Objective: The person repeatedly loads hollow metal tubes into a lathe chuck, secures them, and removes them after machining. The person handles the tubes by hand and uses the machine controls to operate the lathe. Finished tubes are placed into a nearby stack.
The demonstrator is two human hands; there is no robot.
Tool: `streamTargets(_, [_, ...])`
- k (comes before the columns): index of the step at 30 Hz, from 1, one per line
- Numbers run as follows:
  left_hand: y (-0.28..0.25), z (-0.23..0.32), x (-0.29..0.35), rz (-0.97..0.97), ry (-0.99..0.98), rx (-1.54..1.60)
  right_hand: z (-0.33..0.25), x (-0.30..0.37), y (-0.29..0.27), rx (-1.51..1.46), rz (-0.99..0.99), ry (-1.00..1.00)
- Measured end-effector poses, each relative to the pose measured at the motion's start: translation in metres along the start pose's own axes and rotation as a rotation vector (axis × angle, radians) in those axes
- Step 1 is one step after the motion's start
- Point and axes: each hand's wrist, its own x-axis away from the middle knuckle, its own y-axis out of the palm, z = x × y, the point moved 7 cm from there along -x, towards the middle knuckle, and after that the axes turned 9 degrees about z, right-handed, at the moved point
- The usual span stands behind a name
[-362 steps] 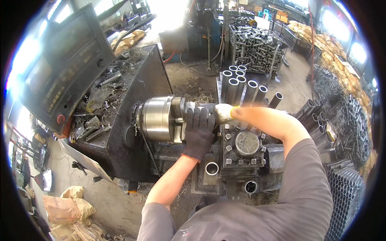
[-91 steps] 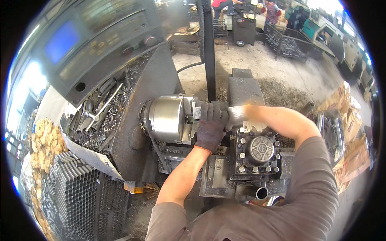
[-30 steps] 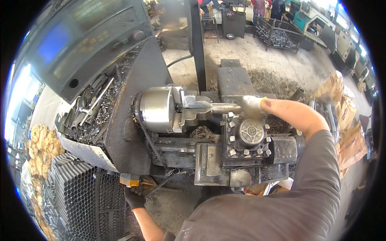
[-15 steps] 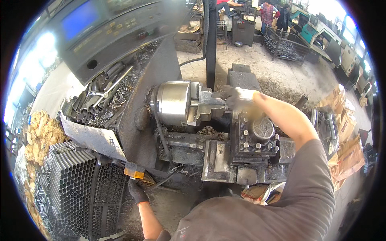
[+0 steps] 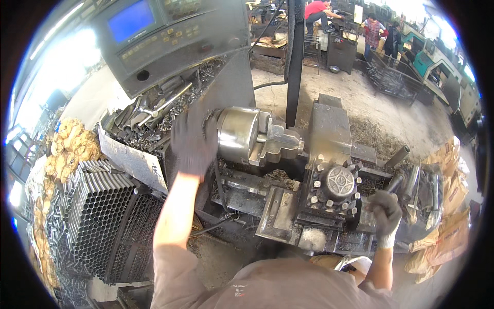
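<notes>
My left hand [image 5: 194, 147], in a dark glove and blurred by motion, is raised just left of the round metal chuck [image 5: 237, 135] of a lathe. Its fingers look stretched out, with nothing visible in them. The chuck's stepped jaws [image 5: 280, 143] point right towards the tool post [image 5: 337, 185], a block with several square-headed bolts and a round cap. Right of that post, my gloved right hand [image 5: 386, 212] is closed with curled fingers. Whatever it may hold is hidden. A dark metal tube [image 5: 395, 183] lies just beyond this hand.
A control panel with a blue screen [image 5: 131, 21] stands upper left, above a tray of chips and tools [image 5: 149, 116]. Stacked metal tubes [image 5: 110, 206] fill the lower left. More tubes [image 5: 411, 183] and brown paper sacks [image 5: 445, 242] are at right. Several people [image 5: 373, 33] are in the background.
My left hand has risen from beside an orange-yellow box at lower left to the chuck's left side. The right hand has moved from the jaws down and right, past the tool post. The view has shifted.
</notes>
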Motion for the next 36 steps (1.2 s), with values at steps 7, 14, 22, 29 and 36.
streamTargets(7, [0.116, -0.019, -0.131, -0.45, -0.334, -0.231, -0.004, 0.025, -0.005, 0.026, -0.218, 0.023])
streamTargets(14, [0.054, 0.023, -0.057, -0.273, -0.186, -0.062, -0.03, 0.057, 0.057, 0.012, -0.584, -0.013])
streamTargets(22, [-0.171, 0.049, 0.613, -1.485, -0.827, 0.16, -0.002, 0.207, 0.236, -0.04, -1.296, -0.16])
streamTargets(29, [-0.755, 0.164, 0.973, -1.318, -2.197, -0.847, 0.186, 0.423, 0.391, 0.326, -1.779, 0.078])
streamTargets(36, [-0.841, 0.38, 0.944, -1.386, -2.443, -1.16, 0.287, 0.559, 0.44, 0.835, -2.275, -1.792])
